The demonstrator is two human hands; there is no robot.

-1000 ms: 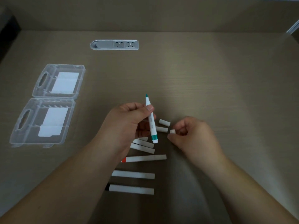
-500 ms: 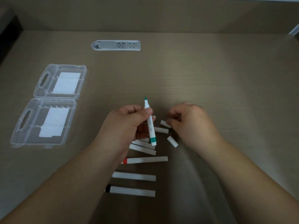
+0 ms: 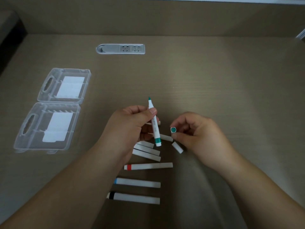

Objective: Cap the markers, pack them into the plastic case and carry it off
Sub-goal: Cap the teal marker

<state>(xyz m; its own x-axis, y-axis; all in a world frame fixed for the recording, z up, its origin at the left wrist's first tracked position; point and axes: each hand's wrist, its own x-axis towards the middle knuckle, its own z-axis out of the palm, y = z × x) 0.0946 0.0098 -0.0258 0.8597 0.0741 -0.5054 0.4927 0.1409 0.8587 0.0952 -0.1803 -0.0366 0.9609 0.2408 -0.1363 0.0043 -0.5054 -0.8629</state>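
The green marker point(image 3: 154, 125) is held near-upright, tip away, by the left hand point(image 3: 132, 128), while the green cap point(image 3: 173, 129) is pinched just to its right by the right hand point(image 3: 199, 134).

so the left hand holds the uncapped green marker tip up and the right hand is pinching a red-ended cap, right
Not quite. In the head view the cap pinched by the right hand has a green end, not red, matching the marker. The rest stands: the left hand holds the uncapped green marker with its tip up.

seven markers point(image 3: 148, 166), three caps point(image 3: 177, 147) (roughly), one case point(image 3: 49, 109).
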